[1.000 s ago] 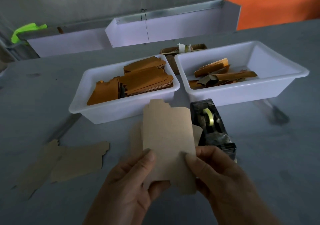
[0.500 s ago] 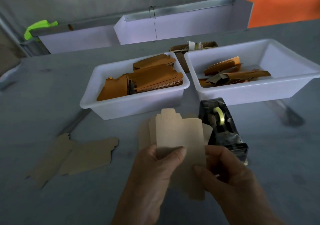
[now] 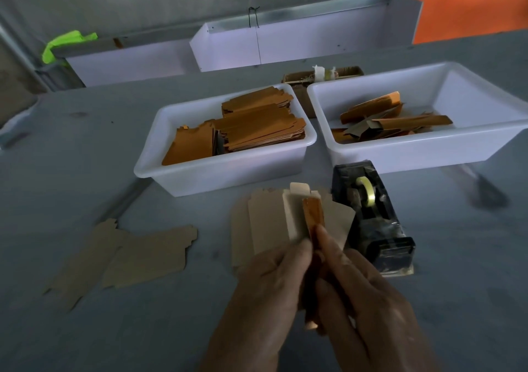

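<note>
While both hands hold it, piece in hand: one cardboard blank (image 3: pixel 294 217), raised above the table (image 3: pixel 85 148) in front of the person, just left of the tape dispenser (image 3: pixel 371 223).
Count in hand: one blank. A duller brown sheet (image 3: pixel 251 226) shows at its left; I cannot tell whether that is a panel of the same blank or a separate piece.
Long axis: runs away from the person towards the tubs, nearly straight up the picture.
Heading: the tabbed end points away from the person; the near end is buried between the hands.
Faces showing: pale kraft side on the left, and a narrow glossy orange strip (image 3: pixel 313 214) turned up along the lengthwise fold.
Left hand (image 3: pixel 265 291): fingers curled, pinching the near end of the blank from the left.
Right hand (image 3: pixel 371 306): fingers curled against the blank from the right, forefinger laid along the orange strip.
Tape dispenser: one, black, with a pale yellow-green roll, its long axis also running away from the person.
Loose blanks (image 3: pixel 128 254): two flat kraft pieces, overlapping, on the table well left of the hands.
White tubs: two. The left tub (image 3: pixel 223 171) holds stacked flat orange blanks; the right tub (image 3: pixel 414 150) holds a few loose folded pieces.
Small cardboard box (image 3: pixel 300 81): one, behind and between the tubs.
</note>
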`<state>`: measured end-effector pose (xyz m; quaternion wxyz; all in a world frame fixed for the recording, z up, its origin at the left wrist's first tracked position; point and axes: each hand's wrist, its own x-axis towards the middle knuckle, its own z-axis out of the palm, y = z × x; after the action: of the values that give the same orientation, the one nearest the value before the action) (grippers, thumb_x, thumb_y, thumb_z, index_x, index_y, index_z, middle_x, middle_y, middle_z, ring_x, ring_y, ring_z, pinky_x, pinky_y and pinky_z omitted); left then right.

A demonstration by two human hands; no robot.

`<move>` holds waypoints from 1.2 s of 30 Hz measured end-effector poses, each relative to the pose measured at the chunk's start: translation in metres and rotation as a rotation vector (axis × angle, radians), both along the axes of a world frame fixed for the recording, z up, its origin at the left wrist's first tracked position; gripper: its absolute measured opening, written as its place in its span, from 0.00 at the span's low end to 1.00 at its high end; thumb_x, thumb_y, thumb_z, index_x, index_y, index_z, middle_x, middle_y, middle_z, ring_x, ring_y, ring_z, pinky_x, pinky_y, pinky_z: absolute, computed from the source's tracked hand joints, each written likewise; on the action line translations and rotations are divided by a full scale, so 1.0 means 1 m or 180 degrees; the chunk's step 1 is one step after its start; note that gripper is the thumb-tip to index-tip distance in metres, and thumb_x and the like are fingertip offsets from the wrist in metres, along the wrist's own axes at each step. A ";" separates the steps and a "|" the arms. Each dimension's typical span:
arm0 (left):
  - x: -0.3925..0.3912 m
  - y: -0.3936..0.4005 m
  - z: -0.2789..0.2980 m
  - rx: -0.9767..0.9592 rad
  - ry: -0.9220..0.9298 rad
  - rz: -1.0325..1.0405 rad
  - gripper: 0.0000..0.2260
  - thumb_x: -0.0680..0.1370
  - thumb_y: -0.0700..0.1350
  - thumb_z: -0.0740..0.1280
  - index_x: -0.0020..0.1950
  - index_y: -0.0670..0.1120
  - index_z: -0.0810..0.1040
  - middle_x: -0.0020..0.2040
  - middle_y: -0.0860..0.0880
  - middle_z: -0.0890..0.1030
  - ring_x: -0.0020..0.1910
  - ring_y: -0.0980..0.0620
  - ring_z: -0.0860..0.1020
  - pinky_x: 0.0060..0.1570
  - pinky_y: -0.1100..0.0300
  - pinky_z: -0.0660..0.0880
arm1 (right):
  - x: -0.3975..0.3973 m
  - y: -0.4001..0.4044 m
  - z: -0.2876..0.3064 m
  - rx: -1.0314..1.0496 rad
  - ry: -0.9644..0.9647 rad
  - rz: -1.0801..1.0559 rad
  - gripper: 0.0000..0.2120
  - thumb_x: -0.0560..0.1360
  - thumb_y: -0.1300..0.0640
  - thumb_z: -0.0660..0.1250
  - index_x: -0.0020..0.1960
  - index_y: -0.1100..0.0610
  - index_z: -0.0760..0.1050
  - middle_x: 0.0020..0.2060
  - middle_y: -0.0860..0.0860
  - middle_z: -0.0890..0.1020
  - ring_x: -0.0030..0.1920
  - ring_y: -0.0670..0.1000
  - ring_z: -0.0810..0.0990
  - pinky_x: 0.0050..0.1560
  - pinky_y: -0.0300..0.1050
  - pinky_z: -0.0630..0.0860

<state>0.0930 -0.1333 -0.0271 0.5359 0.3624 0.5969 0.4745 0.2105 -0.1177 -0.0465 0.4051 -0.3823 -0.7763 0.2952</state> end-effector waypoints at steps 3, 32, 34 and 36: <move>0.000 -0.002 0.000 0.0114 0.0177 -0.0104 0.25 0.73 0.63 0.66 0.48 0.40 0.81 0.41 0.36 0.81 0.40 0.44 0.81 0.41 0.54 0.76 | 0.004 0.004 0.001 -0.0205 0.0039 0.0108 0.22 0.74 0.57 0.64 0.68 0.52 0.70 0.39 0.46 0.80 0.32 0.44 0.81 0.33 0.38 0.79; 0.027 -0.008 -0.016 0.1208 0.3859 0.0408 0.11 0.72 0.44 0.64 0.47 0.48 0.86 0.35 0.50 0.77 0.36 0.53 0.77 0.29 0.63 0.74 | 0.013 0.024 -0.004 -0.3003 0.1887 -0.0029 0.09 0.66 0.54 0.68 0.44 0.49 0.84 0.40 0.55 0.86 0.42 0.53 0.85 0.41 0.46 0.80; 0.035 -0.010 -0.018 0.1046 0.4529 0.0273 0.16 0.71 0.42 0.59 0.49 0.43 0.85 0.33 0.48 0.77 0.34 0.49 0.77 0.26 0.63 0.72 | 0.012 0.023 -0.001 -0.2921 0.1859 -0.0084 0.09 0.71 0.59 0.67 0.43 0.48 0.84 0.39 0.54 0.86 0.41 0.51 0.85 0.36 0.41 0.80; 0.036 -0.007 -0.021 0.0665 0.4898 0.0033 0.19 0.77 0.41 0.54 0.50 0.41 0.85 0.33 0.47 0.77 0.33 0.47 0.78 0.27 0.62 0.74 | 0.013 0.022 0.001 -0.2887 0.1878 -0.0174 0.10 0.73 0.60 0.67 0.41 0.47 0.84 0.36 0.53 0.85 0.37 0.49 0.84 0.31 0.35 0.77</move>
<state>0.1288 -0.1405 -0.0477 -0.0686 0.6357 0.7549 0.1457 0.2232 -0.0956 -0.0457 0.4077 -0.4398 -0.4140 0.6848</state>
